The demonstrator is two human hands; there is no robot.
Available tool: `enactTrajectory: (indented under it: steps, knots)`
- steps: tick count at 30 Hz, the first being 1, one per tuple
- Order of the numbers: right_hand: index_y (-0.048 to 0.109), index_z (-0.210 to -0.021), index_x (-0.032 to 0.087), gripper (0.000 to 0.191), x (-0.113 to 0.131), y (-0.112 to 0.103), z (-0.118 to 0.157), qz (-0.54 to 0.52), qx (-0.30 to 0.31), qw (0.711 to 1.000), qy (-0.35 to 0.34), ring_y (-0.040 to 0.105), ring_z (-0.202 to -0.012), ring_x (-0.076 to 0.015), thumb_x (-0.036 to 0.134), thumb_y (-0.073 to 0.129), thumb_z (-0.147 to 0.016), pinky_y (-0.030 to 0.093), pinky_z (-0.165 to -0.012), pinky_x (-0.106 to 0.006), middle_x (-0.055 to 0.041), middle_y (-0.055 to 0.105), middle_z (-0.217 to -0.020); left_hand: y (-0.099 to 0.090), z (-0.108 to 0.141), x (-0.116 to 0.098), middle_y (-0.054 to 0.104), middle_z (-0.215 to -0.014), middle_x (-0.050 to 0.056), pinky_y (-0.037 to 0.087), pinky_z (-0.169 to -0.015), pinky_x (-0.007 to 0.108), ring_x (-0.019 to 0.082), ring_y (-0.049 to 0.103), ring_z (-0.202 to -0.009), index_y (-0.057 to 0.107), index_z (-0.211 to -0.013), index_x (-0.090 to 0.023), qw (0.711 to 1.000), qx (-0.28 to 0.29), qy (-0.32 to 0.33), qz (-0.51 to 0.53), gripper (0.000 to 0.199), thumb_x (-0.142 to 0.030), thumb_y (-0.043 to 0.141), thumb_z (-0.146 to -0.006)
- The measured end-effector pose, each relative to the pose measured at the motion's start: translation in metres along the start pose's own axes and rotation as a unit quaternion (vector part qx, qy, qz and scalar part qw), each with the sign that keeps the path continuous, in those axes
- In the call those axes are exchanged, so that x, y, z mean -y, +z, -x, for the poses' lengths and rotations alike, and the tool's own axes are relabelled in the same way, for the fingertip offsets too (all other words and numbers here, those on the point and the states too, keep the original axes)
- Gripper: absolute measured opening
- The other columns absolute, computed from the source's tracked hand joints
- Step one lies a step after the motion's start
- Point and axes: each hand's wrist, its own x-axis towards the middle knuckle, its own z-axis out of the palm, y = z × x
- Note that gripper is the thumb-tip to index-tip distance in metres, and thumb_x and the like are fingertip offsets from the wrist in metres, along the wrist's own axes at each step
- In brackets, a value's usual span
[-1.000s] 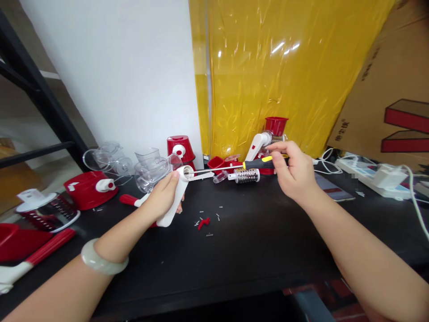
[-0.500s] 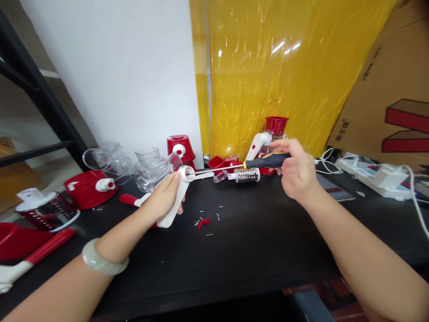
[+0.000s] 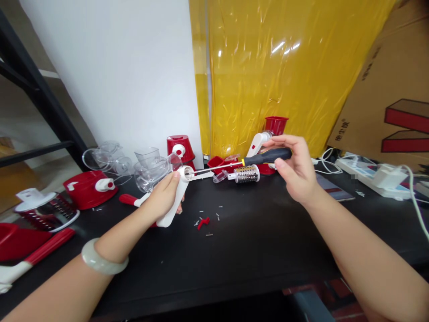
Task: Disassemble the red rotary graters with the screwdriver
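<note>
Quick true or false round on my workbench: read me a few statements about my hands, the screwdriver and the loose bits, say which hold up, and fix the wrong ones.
1. The right hand holds a screwdriver. True.
2. The screwdriver's handle is all red. False: it is black with yellow.
3. A pale bangle circles the left wrist. True.
4. The left hand is empty. False: it grips a white plastic arm.
5. The screwdriver's shaft points toward the round opening of the white plastic arm. True.
6. The small red piece sits inside a clear container. False: it lies on the black tabletop.
</note>
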Motion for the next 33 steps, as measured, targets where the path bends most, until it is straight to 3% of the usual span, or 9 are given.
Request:
enactTrajectory:
  steps: [3,6,12,15,19,25,30,33]
  knots:
    - [0.055,-0.117,0.024,0.031,-0.0019,-0.0042,0.0017,0.095,0.009,0.995,0.018,0.066,-0.078,-0.0207,0.045,0.046,-0.095,0.054,-0.072,-0.038,-0.0043,0.066,-0.088,0.0001,0.0007,0.0004,0.056,-0.055,-0.005,0.046,-0.032,0.027,0.015,0.054,-0.033,0.046,-0.09,-0.023,1.0,0.001,-0.001,-0.003,0.036,-0.058,0.038,-0.092]
    - [0.06,-0.108,0.024,0.02,-0.0016,-0.0058,-0.0001,0.163,0.007,0.987,0.005,0.065,-0.08,-0.0207,0.035,0.049,-0.095,0.052,-0.074,-0.037,-0.0043,0.066,-0.089,-0.0002,-0.0006,0.0022,0.056,-0.056,-0.005,0.046,-0.032,0.027,0.015,0.053,-0.033,0.047,-0.091,-0.023,1.0,-0.001,-0.001,0.003,0.038,-0.06,0.039,-0.092]
    - [0.057,-0.106,0.027,0.021,-0.0019,0.0012,-0.0056,0.079,0.015,0.992,-0.097,0.06,-0.1,-0.0256,0.024,0.062,-0.085,0.05,-0.089,-0.049,-0.0068,0.06,-0.102,-0.0008,-0.0039,0.0038,0.055,-0.053,-0.005,0.044,-0.031,0.027,0.016,0.053,-0.032,0.046,-0.091,-0.023,1.0,-0.001,-0.009,0.008,0.035,-0.057,0.038,-0.093]
    - [0.055,-0.108,0.028,0.027,-0.0036,0.0041,-0.0039,0.052,-0.016,0.995,-0.083,0.059,-0.104,-0.0281,0.027,0.065,-0.083,0.05,-0.091,-0.053,-0.0078,0.059,-0.107,-0.0004,-0.0028,0.0028,0.055,-0.053,-0.005,0.044,-0.031,0.027,0.016,0.053,-0.032,0.046,-0.091,-0.023,1.0,0.002,-0.009,0.01,0.035,-0.057,0.037,-0.094]
    - [0.052,-0.121,0.027,0.037,-0.0042,0.0018,-0.0002,0.051,-0.028,0.998,-0.039,0.063,-0.099,-0.027,0.034,0.061,-0.086,0.052,-0.087,-0.049,-0.009,0.061,-0.113,0.0,-0.0009,0.0028,0.055,-0.054,-0.005,0.045,-0.031,0.027,0.016,0.054,-0.033,0.046,-0.091,-0.023,1.0,0.009,0.0,0.009,0.038,-0.06,0.038,-0.092]
    - [0.063,-0.097,0.025,0.01,-0.0006,-0.0039,-0.0033,0.144,0.008,0.988,-0.052,0.065,-0.089,-0.0239,0.025,0.057,-0.089,0.053,-0.081,-0.044,-0.0057,0.067,-0.093,-0.0003,-0.0023,0.0046,0.056,-0.055,-0.005,0.046,-0.032,0.027,0.016,0.054,-0.033,0.047,-0.091,-0.024,1.0,0.0,-0.006,0.004,0.037,-0.059,0.037,-0.093]
    - [0.061,-0.093,0.027,0.016,0.0021,-0.001,-0.0056,0.05,-0.008,0.996,-0.075,0.062,-0.098,-0.0256,0.018,0.065,-0.081,0.052,-0.087,-0.049,-0.0063,0.062,-0.101,0.0003,-0.0018,0.0017,0.055,-0.054,-0.005,0.045,-0.031,0.026,0.016,0.053,-0.032,0.046,-0.091,-0.023,1.0,0.004,-0.006,-0.005,0.039,-0.061,0.039,-0.091]
    - [0.059,-0.101,0.027,0.025,0.0014,0.0013,-0.0047,0.026,-0.025,0.997,-0.075,0.06,-0.106,-0.0284,0.021,0.067,-0.078,0.051,-0.09,-0.052,-0.0079,0.061,-0.109,-0.0001,-0.0011,0.0022,0.056,-0.054,-0.005,0.045,-0.032,0.026,0.016,0.054,-0.033,0.047,-0.092,-0.023,1.0,0.01,-0.003,-0.003,0.041,-0.063,0.039,-0.09]
